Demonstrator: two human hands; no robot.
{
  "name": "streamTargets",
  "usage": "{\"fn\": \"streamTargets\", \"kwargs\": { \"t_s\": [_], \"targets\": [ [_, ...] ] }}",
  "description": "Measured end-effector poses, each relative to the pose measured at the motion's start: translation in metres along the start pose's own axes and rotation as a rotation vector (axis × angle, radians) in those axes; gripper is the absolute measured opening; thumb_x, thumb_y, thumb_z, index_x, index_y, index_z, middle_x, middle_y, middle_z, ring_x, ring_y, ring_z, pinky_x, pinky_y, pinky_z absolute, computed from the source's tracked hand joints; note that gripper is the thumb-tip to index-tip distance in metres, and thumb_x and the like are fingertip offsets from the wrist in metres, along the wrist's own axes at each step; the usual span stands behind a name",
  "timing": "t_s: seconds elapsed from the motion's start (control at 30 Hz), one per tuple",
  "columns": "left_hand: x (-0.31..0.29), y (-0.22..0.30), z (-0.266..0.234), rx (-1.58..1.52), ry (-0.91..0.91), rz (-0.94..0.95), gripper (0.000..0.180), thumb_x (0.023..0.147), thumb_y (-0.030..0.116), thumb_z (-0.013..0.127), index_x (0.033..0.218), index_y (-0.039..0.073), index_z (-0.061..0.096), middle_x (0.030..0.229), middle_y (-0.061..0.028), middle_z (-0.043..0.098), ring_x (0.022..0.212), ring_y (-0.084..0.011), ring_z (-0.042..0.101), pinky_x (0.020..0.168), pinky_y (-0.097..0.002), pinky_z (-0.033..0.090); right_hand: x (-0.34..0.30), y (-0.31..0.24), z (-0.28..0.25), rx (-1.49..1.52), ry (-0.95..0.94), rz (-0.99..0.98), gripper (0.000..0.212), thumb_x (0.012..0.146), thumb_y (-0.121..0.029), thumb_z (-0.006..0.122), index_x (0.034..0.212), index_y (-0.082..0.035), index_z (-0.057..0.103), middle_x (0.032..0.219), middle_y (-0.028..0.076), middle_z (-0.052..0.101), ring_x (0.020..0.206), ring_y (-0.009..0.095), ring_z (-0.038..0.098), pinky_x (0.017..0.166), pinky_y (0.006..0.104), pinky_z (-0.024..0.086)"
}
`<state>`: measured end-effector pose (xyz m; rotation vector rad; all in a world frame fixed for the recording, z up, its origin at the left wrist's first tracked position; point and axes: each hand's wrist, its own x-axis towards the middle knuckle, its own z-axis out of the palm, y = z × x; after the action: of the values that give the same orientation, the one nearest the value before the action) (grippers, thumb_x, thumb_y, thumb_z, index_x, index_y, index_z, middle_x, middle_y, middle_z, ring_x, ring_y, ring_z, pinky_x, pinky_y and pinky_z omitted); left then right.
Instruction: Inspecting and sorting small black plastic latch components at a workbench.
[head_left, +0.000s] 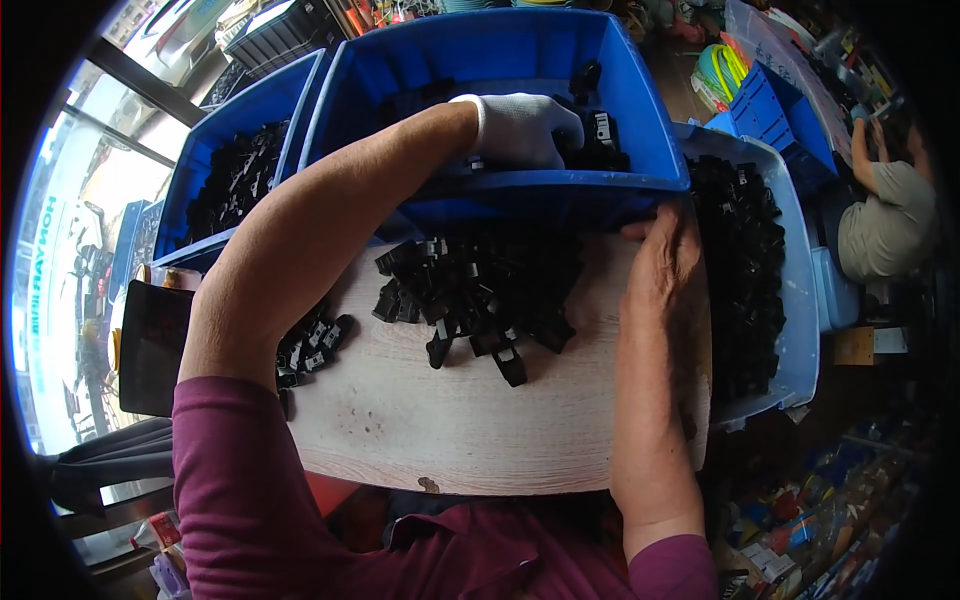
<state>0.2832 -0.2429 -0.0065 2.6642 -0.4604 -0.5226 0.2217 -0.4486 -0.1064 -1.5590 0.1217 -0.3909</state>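
My left hand [525, 130], in a white glove, reaches inside the large blue bin [430, 181]. Its fingers curl down among black plastic parts [603, 152] at the bin's right side; what they grip is hidden. At the bin's front right corner is my bare right hand [664, 245], thumb apart from the other fingers, which point up at the bin wall. I see nothing held in it. Between my arms, a heap of small black plastic parts with pale metal bits [480, 290] lies on the worn wood-grain table [440, 430].
More black parts fill a blue bin [240, 180] at left and a pale blue tub [795, 300] at right. A small group of parts [318, 340] lies beside my left arm, near a dark container [155, 350]. Another person [890, 220] sits at far right.
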Motion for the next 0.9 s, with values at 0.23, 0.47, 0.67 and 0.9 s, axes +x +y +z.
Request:
{"fn": "streamTargets", "kwargs": {
  "t_s": [0.23,0.47,0.67,0.9],
  "targets": [
    [0.001,0.000,-0.003,0.006,0.105,0.099,0.034,0.086,0.013,0.073,0.120,0.008,0.069,0.109,-0.0127,0.072,0.096,-0.0243,0.071,0.086,-0.0374,0.060,0.000,-0.001,0.000,-0.022,-0.014,0.023,0.039,0.100,-0.037,0.054,0.105,-0.001,0.069,0.068,0.007,0.062,0.065,0.015,0.059,0.066,0.0324,0.046],
    [-0.006,0.004,-0.010,0.083,0.300,0.209,0.033,0.085,0.010,0.074,0.117,0.004,0.067,0.107,-0.0152,0.072,0.091,-0.0269,0.072,0.082,-0.0376,0.061,0.000,0.000,-0.002,-0.031,-0.035,0.034,0.036,0.102,-0.036,0.051,0.102,-0.004,0.066,0.066,0.006,0.062,0.069,0.015,0.058,0.077,0.0334,0.045],
    [-0.034,0.016,-0.020,0.084,0.647,0.323,0.034,0.087,0.012,0.071,0.120,0.004,0.064,0.094,-0.0131,0.072,0.073,-0.0189,0.074,0.064,-0.0275,0.063,0.000,0.000,-0.002,-0.021,-0.031,0.022,0.034,0.102,-0.034,0.051,0.105,-0.003,0.067,0.069,0.006,0.063,0.070,0.014,0.059,0.076,0.0331,0.045],
    [-0.100,0.062,-0.023,0.057,0.899,0.421,0.033,0.083,0.005,0.070,0.116,0.002,0.066,0.094,-0.0124,0.071,0.075,-0.0212,0.069,0.067,-0.0307,0.058,-0.005,-0.020,0.001,-0.057,-0.009,0.067,0.046,0.102,-0.044,0.050,0.107,-0.002,0.069,0.078,0.007,0.065,0.069,0.016,0.060,0.068,0.0316,0.046]
  ]
}}
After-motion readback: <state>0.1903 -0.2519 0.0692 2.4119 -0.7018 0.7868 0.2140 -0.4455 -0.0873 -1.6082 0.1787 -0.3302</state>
